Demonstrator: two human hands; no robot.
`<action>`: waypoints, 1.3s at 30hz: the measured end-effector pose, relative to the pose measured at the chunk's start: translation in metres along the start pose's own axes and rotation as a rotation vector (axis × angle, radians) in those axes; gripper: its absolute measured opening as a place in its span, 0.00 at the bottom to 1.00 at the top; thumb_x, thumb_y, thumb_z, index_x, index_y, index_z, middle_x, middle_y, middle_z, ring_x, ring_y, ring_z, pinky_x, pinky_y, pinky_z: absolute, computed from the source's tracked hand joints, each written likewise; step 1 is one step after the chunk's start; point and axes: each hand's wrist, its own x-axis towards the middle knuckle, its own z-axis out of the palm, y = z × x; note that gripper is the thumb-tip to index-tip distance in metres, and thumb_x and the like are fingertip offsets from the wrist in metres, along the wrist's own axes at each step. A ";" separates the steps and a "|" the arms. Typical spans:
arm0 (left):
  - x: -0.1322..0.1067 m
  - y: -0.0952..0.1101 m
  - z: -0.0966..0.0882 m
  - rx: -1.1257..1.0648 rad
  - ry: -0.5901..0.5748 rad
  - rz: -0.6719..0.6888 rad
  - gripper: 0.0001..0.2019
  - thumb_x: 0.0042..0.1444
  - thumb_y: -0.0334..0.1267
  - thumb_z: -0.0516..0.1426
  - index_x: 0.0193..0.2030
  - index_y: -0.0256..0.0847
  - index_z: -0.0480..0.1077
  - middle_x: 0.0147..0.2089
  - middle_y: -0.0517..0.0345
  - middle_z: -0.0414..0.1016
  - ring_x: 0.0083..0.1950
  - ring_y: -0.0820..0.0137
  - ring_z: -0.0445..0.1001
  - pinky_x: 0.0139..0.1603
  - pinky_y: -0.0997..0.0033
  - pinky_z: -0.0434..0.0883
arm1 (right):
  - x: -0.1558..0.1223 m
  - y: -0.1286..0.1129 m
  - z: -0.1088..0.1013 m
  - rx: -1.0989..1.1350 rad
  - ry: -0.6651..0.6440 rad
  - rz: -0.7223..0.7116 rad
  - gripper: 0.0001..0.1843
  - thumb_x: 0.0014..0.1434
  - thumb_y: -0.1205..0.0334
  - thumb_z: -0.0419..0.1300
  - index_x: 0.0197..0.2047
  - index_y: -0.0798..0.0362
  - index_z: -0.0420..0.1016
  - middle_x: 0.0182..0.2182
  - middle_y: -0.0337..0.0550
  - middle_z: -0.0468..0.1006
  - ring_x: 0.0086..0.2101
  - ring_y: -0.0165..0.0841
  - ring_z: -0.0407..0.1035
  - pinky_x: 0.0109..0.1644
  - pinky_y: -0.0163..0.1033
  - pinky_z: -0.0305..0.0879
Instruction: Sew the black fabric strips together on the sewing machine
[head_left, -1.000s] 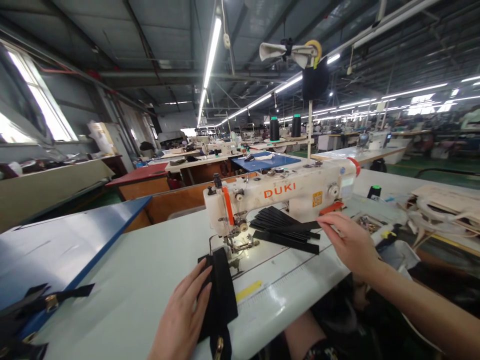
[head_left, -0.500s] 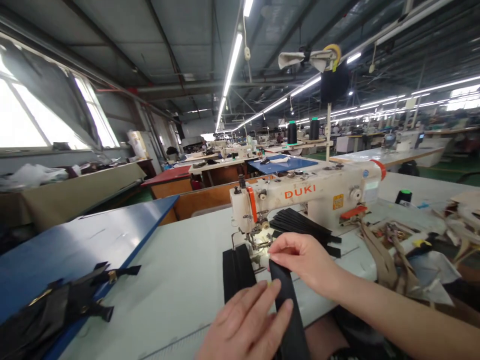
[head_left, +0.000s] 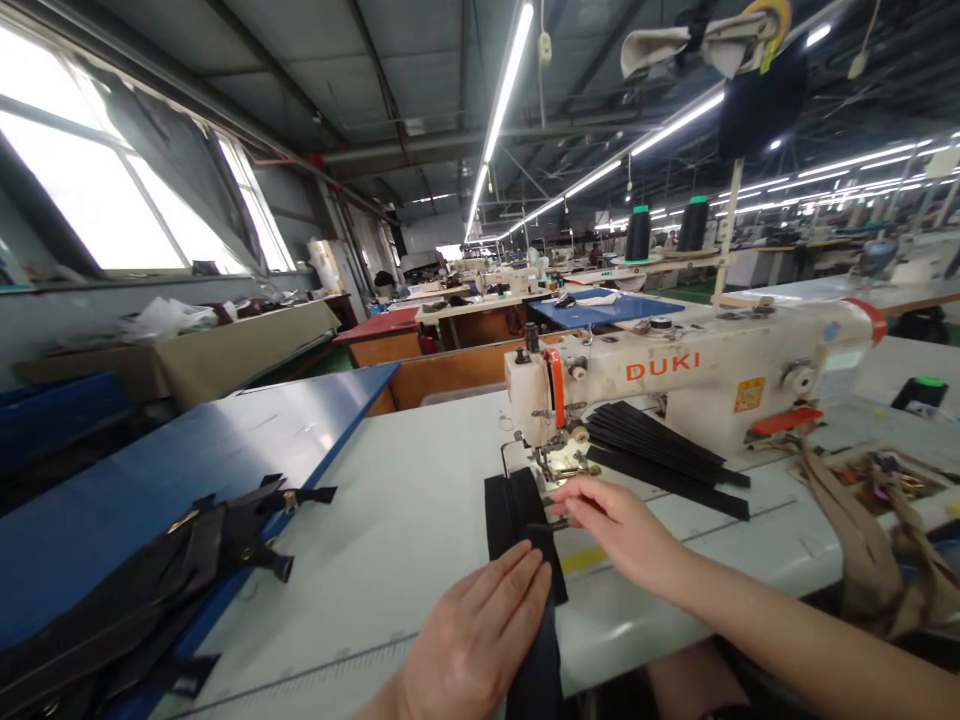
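Head view. I find the black cloth (head_left: pixel 499 515) on the pale table (head_left: pixel 375 540), just in front of the machine (head_left: pixel 720 345), its far end close by the needle area. My left hand (head_left: pixel 480 625) lies flat on it, fingers straight and together, pressing from above. My right hand (head_left: pixel 600 515), nearer the machine, has thumb and fingers drawn together beside a narrow dark edge; whether they are clamped on it, I cannot tell. My 2 hands are near each other but apart.

Handling, in my judgement: the cloth is light, pliable and not fragile, with enough body to lie flat; it may slide on the smooth table. Best hold: a flat palm along its length, plus a fingertip pinch at the end nearest the machine.

Materials: the cloth is dull black, long and straight-edged, with a line running lengthwise. Under the machine's arm, slim black strips (head_left: pixel 652 445) lie fanned. The machine is off-white, scuffed and hard-cased. In front of the machine's right end, tan straps (head_left: pixel 855 530) hang limp. Well left of the machine lie creased black pieces (head_left: pixel 150 600) with gold-coloured fittings.
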 end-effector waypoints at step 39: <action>0.010 -0.053 0.065 -0.243 -0.286 -0.419 0.27 0.52 0.28 0.51 0.61 0.29 0.64 0.63 0.39 0.66 0.63 0.57 0.65 0.62 0.53 0.65 | 0.014 0.034 0.029 -1.165 -0.284 -0.602 0.12 0.63 0.70 0.54 0.47 0.65 0.75 0.47 0.59 0.76 0.47 0.42 0.70 0.54 0.47 0.65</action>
